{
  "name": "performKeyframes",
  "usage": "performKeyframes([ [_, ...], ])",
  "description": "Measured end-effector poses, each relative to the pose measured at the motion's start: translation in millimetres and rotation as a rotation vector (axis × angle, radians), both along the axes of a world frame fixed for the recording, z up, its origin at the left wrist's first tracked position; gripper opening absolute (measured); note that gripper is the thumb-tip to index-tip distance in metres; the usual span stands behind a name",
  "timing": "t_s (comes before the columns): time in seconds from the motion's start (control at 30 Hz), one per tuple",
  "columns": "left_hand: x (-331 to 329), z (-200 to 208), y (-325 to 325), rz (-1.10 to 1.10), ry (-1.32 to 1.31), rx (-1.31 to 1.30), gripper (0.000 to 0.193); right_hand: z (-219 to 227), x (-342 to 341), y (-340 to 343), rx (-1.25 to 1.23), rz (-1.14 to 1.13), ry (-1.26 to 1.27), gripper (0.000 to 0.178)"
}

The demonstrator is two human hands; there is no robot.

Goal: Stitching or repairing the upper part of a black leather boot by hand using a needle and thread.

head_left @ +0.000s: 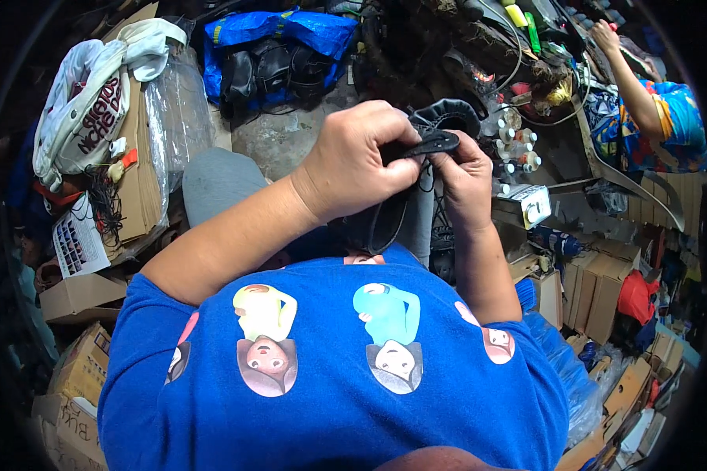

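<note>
Held up in front of my chest is a black leather piece [450, 116] with a curved, stitched, padded-looking edge; it resembles a shoe upper. My left hand [357, 161] pinches its near flap from the left, thumb below and fingers bent above. From the right, my right hand [465, 182] grips the same flap between thumb and fingers, close to the left fingertips. A dark looped part [389, 224] hangs below the hands, above my lap; whether it joins the held piece I cannot tell. More black leather pieces [271, 72] lie in an open blue bag [314, 31] on the floor ahead.
Flattened cardboard [140, 161] and a white printed bag [82, 118] stand at left. Several small bottles [518, 153] sit right of my hands, near a white box [524, 206]. Cardboard boxes [601, 275] fill the right side. Another person's arm [635, 90] reaches in at far right.
</note>
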State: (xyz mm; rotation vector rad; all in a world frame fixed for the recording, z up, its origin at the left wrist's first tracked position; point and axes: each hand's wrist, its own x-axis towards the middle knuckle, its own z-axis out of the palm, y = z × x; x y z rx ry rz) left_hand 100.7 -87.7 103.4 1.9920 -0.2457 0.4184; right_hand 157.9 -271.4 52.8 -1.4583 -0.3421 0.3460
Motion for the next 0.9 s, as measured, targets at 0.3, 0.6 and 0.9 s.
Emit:
performKeyframes([
  [0.3, -5, -2, -2, -0.042, -0.058, 0.145, 0.022, -5, 2, 2, -0.089, -0.055, -0.296, 0.018],
  [0.6, -4, -8, -8, -0.015, -0.051, 0.117, 0.025, 10, -2, -9, -0.310, -0.069, -0.371, 0.020],
  [0.9, -2, -12, -8, 0.024, -0.084, 0.076, 0.028, -7, 3, -9, 0.013, 0.043, -0.002, 0.015],
])
